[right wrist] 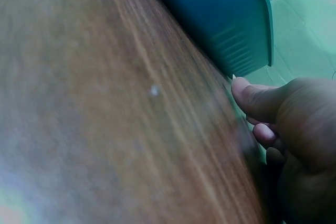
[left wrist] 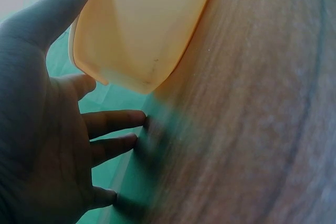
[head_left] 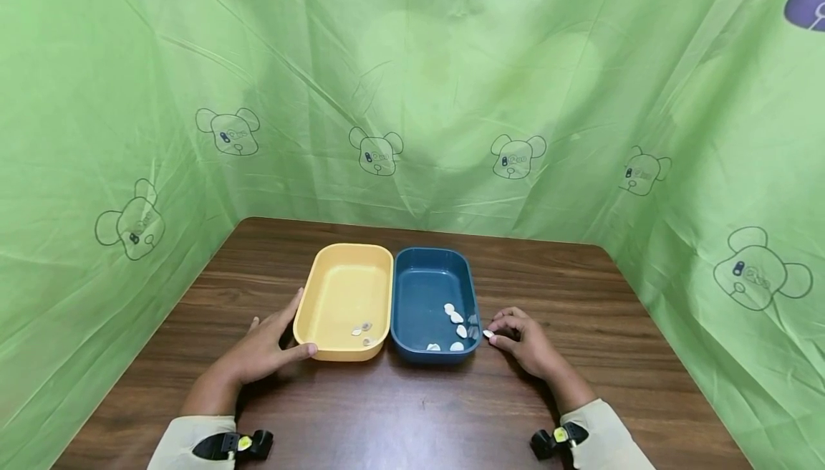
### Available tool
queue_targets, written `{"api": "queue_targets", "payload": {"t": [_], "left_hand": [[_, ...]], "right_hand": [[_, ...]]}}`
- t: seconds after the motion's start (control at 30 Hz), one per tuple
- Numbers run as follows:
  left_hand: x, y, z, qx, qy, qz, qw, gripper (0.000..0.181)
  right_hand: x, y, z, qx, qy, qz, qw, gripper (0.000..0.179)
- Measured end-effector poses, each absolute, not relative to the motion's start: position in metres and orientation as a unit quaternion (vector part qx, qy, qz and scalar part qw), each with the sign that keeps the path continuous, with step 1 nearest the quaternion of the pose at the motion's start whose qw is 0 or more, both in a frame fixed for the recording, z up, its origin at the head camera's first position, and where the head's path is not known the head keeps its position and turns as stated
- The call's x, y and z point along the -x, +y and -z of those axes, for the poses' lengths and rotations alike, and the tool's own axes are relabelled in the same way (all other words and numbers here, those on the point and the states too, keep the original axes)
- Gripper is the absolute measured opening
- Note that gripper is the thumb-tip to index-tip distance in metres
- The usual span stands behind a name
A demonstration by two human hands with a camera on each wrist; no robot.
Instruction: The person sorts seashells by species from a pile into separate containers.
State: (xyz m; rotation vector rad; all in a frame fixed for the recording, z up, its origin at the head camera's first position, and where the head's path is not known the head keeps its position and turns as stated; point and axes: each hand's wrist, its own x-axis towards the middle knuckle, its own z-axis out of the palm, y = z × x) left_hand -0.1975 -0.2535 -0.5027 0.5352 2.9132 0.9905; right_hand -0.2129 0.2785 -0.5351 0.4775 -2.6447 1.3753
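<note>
My left hand (head_left: 263,349) rests at the near left corner of a yellow plastic bin (head_left: 306,294), thumb along its front wall. In the left wrist view its other fingers (left wrist: 113,121) are spread, reaching down by the bin's side. Inside the yellow bin lie several small pale shells (head_left: 367,327). Just right of the blue bin (head_left: 402,269), my right hand (head_left: 528,344) pinches a small white shell (head_left: 488,334) between thumb and fingers. Several white shells (head_left: 457,317) lie along the blue bin's right and near sides. The right wrist view shows only the held shell's tip (right wrist: 233,77) past the thumb.
Both bins stand side by side on a brown wood-grain table (head_left: 425,413). Green cloth (head_left: 445,190) printed with bear faces hangs behind the table and at both sides.
</note>
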Motion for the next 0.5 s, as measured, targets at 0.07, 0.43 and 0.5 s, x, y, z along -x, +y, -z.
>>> {"api": "queue_targets", "payload": {"t": [0.07,0.43,0.5], "left_hand": [[0.1976,-0.2532,0.5029,-0.172,0.933,-0.317,0.01,0.111],[0.1979,-0.252,0.5027,-0.177,0.931,-0.319,0.005,0.112],[0.1977,-0.2515,0.5015,-0.178,0.931,-0.319,0.006,0.113]], "right_hand": [[0.2129,0.2787,0.5354,-0.161,-0.871,-0.459,0.067,0.011],[0.2139,0.2785,0.5348,-0.138,-0.864,-0.477,0.086,0.006],[0.2144,0.2788,0.5344,-0.126,-0.864,-0.479,0.089,0.006]]}}
